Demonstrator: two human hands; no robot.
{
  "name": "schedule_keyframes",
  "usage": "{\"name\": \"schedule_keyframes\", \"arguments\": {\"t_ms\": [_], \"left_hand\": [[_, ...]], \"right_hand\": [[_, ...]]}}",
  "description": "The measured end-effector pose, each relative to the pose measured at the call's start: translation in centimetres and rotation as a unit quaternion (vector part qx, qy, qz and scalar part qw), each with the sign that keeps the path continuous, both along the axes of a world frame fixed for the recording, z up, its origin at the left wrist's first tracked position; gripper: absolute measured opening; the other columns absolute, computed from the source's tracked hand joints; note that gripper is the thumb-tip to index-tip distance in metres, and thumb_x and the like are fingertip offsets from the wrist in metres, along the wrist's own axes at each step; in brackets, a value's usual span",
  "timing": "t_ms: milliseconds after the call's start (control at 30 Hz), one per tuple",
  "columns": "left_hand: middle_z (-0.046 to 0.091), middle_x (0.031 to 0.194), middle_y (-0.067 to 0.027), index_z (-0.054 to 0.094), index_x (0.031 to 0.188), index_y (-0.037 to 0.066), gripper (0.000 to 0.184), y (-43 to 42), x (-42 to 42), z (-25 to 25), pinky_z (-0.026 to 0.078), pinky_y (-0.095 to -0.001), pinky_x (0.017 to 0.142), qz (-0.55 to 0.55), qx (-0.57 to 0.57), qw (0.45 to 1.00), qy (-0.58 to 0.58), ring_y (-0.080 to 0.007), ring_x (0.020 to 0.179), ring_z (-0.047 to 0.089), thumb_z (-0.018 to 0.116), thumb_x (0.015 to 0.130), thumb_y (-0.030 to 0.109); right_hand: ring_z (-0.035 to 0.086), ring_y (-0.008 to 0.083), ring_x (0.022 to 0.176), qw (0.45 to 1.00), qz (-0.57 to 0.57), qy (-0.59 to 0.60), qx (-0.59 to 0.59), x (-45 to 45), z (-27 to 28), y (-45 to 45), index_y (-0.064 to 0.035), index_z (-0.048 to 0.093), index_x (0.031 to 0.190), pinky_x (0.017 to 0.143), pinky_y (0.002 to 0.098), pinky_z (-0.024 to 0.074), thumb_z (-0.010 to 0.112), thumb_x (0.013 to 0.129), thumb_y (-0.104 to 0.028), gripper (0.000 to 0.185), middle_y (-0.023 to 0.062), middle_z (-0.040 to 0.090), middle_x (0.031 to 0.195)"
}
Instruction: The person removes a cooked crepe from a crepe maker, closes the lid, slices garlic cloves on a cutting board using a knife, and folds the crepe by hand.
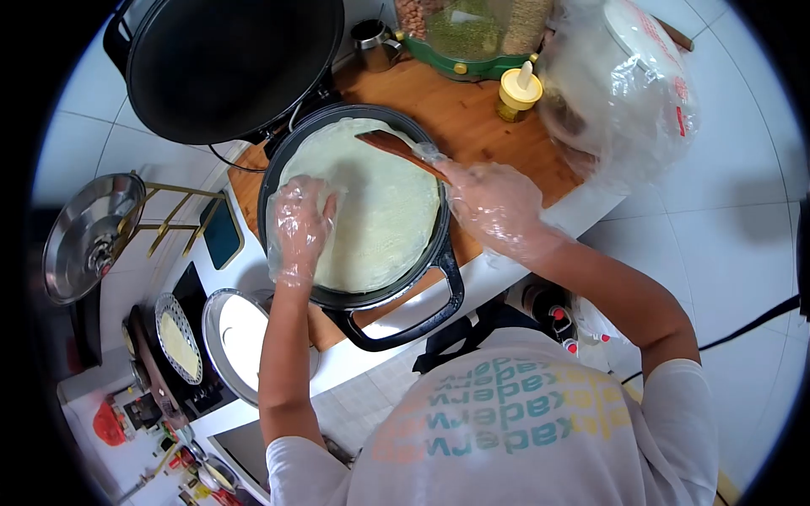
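Note:
A pale round flatbread point(380, 219) covers the base of a black electric griddle point(268, 173). My right hand point(498, 207), in a clear plastic glove, is closed around the handle of a brown wooden spatula point(390, 145). The spatula's blade lies over the bread's upper edge. My left hand point(299, 228), gloved the same way, is at the left edge of the bread. Its fingers are bent and the thumb stands apart; the fingertips are partly hidden, and I see nothing held in them.
The griddle's raised lid point(236, 67) leans back at upper left. A metal cup point(375, 44), a green-based grain dispenser point(468, 63), a yellow-capped oil bottle point(520, 89) and a plastic-wrapped container point(624, 84) stand behind. A metal bowl point(221, 337) and a patterned tray point(197, 358) are at left.

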State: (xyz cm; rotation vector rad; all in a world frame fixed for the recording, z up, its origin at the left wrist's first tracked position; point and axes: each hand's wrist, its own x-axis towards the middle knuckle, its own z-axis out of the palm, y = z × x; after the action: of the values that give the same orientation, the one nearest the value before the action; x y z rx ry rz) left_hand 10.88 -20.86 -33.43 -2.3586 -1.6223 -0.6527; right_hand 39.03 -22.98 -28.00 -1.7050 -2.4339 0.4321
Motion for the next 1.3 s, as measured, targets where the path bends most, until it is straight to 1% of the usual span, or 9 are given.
{"name": "schedule_keyframes", "arguments": {"t_ms": [300, 400, 600, 867, 933, 1000, 1133, 1233, 1300], "left_hand": [[0.059, 0.101, -0.0178, 0.063, 0.095, 0.005, 0.021, -5.7, -2.5, 3.6, 0.043, -0.0417, 0.084, 0.091, -0.08, 0.99, -0.064, -0.0346, 0.095, 0.056, 0.069, 0.076, 0.012], [0.059, 0.103, -0.0174, 0.062, 0.096, 0.005, 0.022, -7.4, -3.5, 5.0, 0.044, -0.0403, 0.084, 0.117, -0.033, 0.989, -0.081, -0.0344, 0.096, 0.056, 0.069, 0.076, 0.011], [0.059, 0.099, -0.0117, 0.063, 0.094, 0.007, 0.018, -9.9, -7.5, 8.1, 0.046, -0.0366, 0.081, 0.172, 0.047, 0.976, -0.127, -0.0277, 0.092, 0.058, 0.068, 0.078, 0.012], [0.062, 0.092, -0.0115, 0.065, 0.094, 0.005, 0.021, -12.4, -9.2, 10.1, 0.046, -0.0338, 0.076, 0.256, 0.019, 0.941, -0.22, -0.0232, 0.083, 0.06, 0.069, 0.079, 0.02], [0.063, 0.091, -0.0112, 0.065, 0.094, 0.005, 0.022, -13.1, -8.9, 9.8, 0.046, -0.0335, 0.075, 0.254, 0.011, 0.936, -0.245, -0.0217, 0.082, 0.059, 0.069, 0.079, 0.02], [0.062, 0.091, -0.0115, 0.065, 0.093, 0.006, 0.02, -13.5, -7.9, 9.3, 0.046, -0.0324, 0.074, 0.252, -0.014, 0.92, -0.298, -0.0194, 0.083, 0.058, 0.069, 0.078, 0.018], [0.06, 0.093, -0.0124, 0.063, 0.094, 0.003, 0.018, -15.3, -3.5, 7.2, 0.046, -0.0349, 0.078, 0.168, -0.034, 0.927, -0.335, -0.024, 0.087, 0.057, 0.067, 0.08, 0.012], [0.06, 0.095, -0.0127, 0.062, 0.095, 0.004, 0.02, -17.1, -1.0, 4.6, 0.044, -0.0381, 0.08, 0.124, -0.027, 0.951, -0.282, -0.0286, 0.089, 0.057, 0.069, 0.077, 0.01], [0.059, 0.094, -0.0132, 0.062, 0.095, 0.004, 0.021, -18.3, -0.2, 3.9, 0.044, -0.0384, 0.079, 0.13, -0.036, 0.95, -0.282, -0.0298, 0.088, 0.056, 0.069, 0.076, 0.008]], "right_hand": [[0.062, 0.0285, 0.083, 0.989, 0.041, -0.137, 0.038, -2.8, -1.1, 0.7, -0.0139, 0.048, 0.127, 0.072, 0.04, 0.051, 0.045, 0.089, -0.014, 0.038, 0.0129, 0.063, 0.088], [0.061, 0.0278, 0.095, 0.985, 0.048, -0.167, 0.01, -3.7, -1.3, 1.2, -0.013, 0.047, 0.127, 0.079, 0.0385, 0.0508, 0.051, 0.087, -0.011, 0.04, 0.0126, 0.062, 0.098], [0.061, 0.0275, 0.092, 0.986, 0.051, -0.155, 0.031, -5.4, 0.0, 0.3, -0.0146, 0.047, 0.129, 0.075, 0.0385, 0.0514, 0.05, 0.088, -0.013, 0.041, 0.0137, 0.061, 0.097], [0.062, 0.027, 0.07, 0.979, 0.055, -0.076, 0.182, -3.7, 0.1, 0.2, -0.0177, 0.046, 0.131, 0.062, 0.0388, 0.0496, 0.054, 0.086, -0.018, 0.046, 0.0118, 0.061, 0.074], [0.061, 0.0265, 0.067, 0.97, 0.003, 0.026, 0.241, -0.1, -1.4, 0.2, -0.0185, 0.045, 0.133, 0.059, 0.0403, 0.0473, 0.055, 0.085, -0.017, 0.049, 0.0125, 0.06, 0.072], [0.059, 0.0272, 0.063, 0.96, -0.018, 0.015, 0.28, 3.7, -4.3, 0.3, -0.0223, 0.041, 0.135, 0.056, 0.041, 0.0454, 0.057, 0.084, -0.018, 0.054, 0.0127, 0.06, 0.07], [0.058, 0.0297, 0.059, 0.97, -0.086, -0.15, 0.171, 6.7, -11.5, -0.4, -0.0263, 0.039, 0.137, 0.056, 0.0408, 0.0453, 0.06, 0.082, -0.019, 0.059, 0.0125, 0.06, 0.07], [0.06, 0.0309, 0.07, 0.961, -0.118, -0.226, 0.11, 5.7, -12.2, -1.2, -0.0255, 0.039, 0.136, 0.063, 0.0398, 0.0476, 0.06, 0.083, -0.018, 0.058, 0.0153, 0.063, 0.086], [0.058, 0.0316, 0.092, 0.974, -0.047, -0.143, 0.168, 5.9, -11.9, -1.3, -0.0189, 0.04, 0.135, 0.074, 0.0385, 0.0484, 0.057, 0.083, -0.012, 0.055, 0.0147, 0.058, 0.108]]}}
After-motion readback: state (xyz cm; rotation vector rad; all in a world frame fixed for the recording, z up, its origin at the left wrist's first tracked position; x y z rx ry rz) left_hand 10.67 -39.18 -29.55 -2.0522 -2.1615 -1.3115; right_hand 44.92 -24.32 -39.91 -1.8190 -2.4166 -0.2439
